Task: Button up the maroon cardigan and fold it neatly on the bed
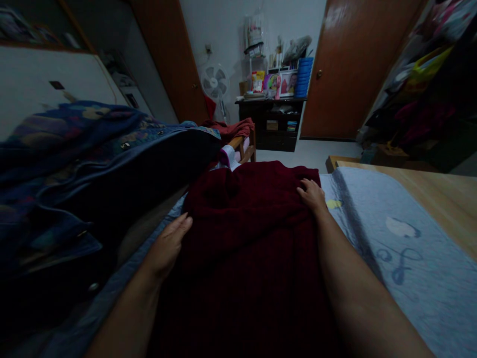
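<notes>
A dark red knitted-looking garment [253, 248] lies spread out in front of me, with wrinkles and folds across its far part. My right hand [312, 195] rests on its far right corner, fingers apart and slightly bent. At the left edge of the garment is my left hand [171, 243], its fingers stretched out and touching or nearly touching the cloth. Neither hand visibly grasps it. Beneath the garment is a light blue-grey bed cover [428, 238] with printed lettering.
Blue patterned clothing with a dark lining [122, 149] is heaped at the left. Beyond the bed are a wooden chair [249, 151] with reddish cloth, a white fan [215, 82] and a dark cabinet [268, 124]. A bare wooden bed board [447, 194] shows at the right.
</notes>
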Available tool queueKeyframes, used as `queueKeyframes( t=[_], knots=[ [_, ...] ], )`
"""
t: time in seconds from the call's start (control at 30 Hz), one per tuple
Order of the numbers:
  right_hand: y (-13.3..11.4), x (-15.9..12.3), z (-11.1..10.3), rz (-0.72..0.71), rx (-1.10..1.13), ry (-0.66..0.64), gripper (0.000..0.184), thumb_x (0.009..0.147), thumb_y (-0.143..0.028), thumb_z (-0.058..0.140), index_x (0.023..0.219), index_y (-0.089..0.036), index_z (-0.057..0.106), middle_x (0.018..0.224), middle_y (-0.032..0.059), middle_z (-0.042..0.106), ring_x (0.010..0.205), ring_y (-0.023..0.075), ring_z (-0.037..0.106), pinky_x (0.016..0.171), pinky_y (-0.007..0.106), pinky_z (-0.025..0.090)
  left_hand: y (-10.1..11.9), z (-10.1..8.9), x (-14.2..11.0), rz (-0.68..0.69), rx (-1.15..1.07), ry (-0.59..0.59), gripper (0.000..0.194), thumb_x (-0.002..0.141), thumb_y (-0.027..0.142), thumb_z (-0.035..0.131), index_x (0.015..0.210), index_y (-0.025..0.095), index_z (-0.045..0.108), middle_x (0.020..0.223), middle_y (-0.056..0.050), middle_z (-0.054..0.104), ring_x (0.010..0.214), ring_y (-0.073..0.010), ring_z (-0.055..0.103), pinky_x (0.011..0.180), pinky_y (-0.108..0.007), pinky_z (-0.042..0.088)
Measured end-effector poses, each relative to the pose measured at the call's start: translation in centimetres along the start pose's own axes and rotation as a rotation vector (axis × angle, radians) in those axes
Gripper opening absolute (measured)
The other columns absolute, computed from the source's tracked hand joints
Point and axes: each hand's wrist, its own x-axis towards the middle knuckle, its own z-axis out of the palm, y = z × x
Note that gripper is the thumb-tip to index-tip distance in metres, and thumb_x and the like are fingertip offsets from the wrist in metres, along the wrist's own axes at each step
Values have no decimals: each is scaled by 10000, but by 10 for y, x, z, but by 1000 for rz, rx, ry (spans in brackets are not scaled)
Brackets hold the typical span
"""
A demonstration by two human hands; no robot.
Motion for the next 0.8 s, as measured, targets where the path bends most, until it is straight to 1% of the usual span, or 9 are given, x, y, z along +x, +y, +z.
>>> queueKeyframes(
  t=[0.07,0.13,0.27,0.37,0.4,0.47,0.53,0.6,0.8],
  knots=[
    [0,0,0,-6,4,2,445,869,-364,485,1271,-195,573,1420,65,487,1340,288,371,1087,473,310,1,-4,-5,-111,-129,-125,531,772,447,595,1233,184,605,1061,-108,717,1035,-283,657,899,-437,535],
    [0,0,-1,-11,6,8,440,869,-362,486,1268,-198,574,1417,67,490,1337,289,376,1081,480,318,3,-8,-9,-151,-142,-250,550,748,412,631,1255,204,585,1068,-102,714,1008,-286,667,866,-430,551],
    [0,-1,0,-7,6,19,437,869,-366,488,1263,-202,581,1408,70,499,1327,295,390,1071,492,332,8,-12,-14,-145,12,-441,580,683,347,701,1243,246,585,1103,-79,704,949,-272,684,794,-404,572],
    [0,0,0,-11,7,23,435,864,-365,488,1260,-214,586,1402,67,505,1321,299,397,1070,495,333,9,-13,-14,-61,251,-516,406,688,294,641,1088,234,670,1030,-53,724,899,-253,690,785,-395,561],
    [0,0,0,-11,7,23,435,863,-366,487,1259,-217,588,1401,67,507,1319,300,399,1070,496,332,9,-14,-13,7,368,-495,344,687,266,610,1018,234,696,1012,-45,727,909,-251,684,814,-395,547],
    [0,0,0,-10,7,20,437,864,-368,486,1261,-215,587,1400,68,507,1319,302,399,1071,496,329,10,-15,-12,146,601,-369,292,683,232,564,928,249,723,1008,-34,729,953,-253,668,883,-393,509],
    [0,0,0,-11,6,19,443,866,-369,483,1264,-203,583,1403,72,504,1322,300,395,1074,489,327,12,-16,-12,193,722,-221,285,710,256,553,936,268,726,1010,-26,732,975,-258,661,904,-386,490],
    [0,0,0,-13,5,20,443,866,-365,482,1264,-200,582,1406,71,501,1324,297,392,1075,485,326,15,-15,-13,164,641,-151,306,750,319,548,1002,267,713,999,-23,736,954,-253,670,872,-372,506],
    [-1,-1,-1,-9,0,15,439,869,-372,475,1260,-202,581,1405,67,502,1323,288,390,1073,477,324,17,1,-9,75,40,-9,445,716,401,643,1095,170,666,1081,-73,708,952,-253,667,827,-369,534]
  ],
)
